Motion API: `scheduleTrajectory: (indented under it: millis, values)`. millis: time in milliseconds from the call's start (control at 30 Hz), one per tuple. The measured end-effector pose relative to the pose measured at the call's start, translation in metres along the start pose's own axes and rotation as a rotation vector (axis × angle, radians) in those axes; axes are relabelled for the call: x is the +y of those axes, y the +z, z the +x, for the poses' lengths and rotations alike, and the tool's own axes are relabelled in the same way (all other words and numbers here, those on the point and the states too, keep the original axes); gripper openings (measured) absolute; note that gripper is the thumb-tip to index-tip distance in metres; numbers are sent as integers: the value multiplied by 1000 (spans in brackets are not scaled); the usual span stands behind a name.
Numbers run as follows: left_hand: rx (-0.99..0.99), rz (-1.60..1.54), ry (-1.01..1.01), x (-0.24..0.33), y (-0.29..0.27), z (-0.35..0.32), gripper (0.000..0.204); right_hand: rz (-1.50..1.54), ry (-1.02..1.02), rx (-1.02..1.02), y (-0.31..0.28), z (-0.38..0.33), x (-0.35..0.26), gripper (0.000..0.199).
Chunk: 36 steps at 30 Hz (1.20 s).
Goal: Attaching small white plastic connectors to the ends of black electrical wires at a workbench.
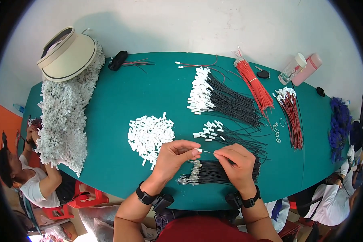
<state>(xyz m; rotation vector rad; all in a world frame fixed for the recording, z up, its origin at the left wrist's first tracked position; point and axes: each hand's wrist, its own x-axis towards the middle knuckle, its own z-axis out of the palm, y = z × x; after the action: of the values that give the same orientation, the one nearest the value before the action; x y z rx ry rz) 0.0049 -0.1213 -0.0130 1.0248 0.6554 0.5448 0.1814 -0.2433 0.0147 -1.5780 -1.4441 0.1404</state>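
Between thumb and fingertips, my left hand (171, 159) pinches a small white connector housing (199, 150). My right hand (237, 163) is closed on a thin wire, and its bare metal terminal (207, 151) points at the housing with a small gap between them. Just below both hands lies a bundle of black wires with metal terminals (213, 171). A heap of loose white housings (151, 135) is to the left of my left hand. Black wires with white housings on their ends (211, 131) lie loosely above my hands, and a larger fanned bundle of them (226, 97) is farther back.
Red wire bundles (254, 82) (290, 117) lie at the right, near a clear bottle (292, 68) and a pink bottle (308, 68). A cream visor (70, 54) rests on a tall white pile of housings (64, 121) at left. People sit at both table ends.
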Motion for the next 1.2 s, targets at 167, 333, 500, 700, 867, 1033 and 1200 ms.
scheduleTrajectory:
  millis: [167,333,500,700,867,1033,1200]
  values:
    - [-19,9,-3,-1,-2,0,17,-22,-9,5,0,1,-1,12]
    - [-21,19,-10,-1,-1,-1,17,-56,-27,0,1,0,0,13]
    - [-28,15,-26,0,0,-2,16,-68,-65,-19,2,0,0,12]
    - [-64,21,-24,-6,0,0,14,-68,-85,-7,5,-1,-2,12]
    - [-72,17,-43,-5,1,0,13,-56,-77,-1,4,-1,3,12]
    - [-60,42,-41,-6,0,0,13,-41,-78,-13,6,-1,1,11]
    - [-64,39,-79,-6,4,-1,12,-47,-63,-25,6,-3,4,10]
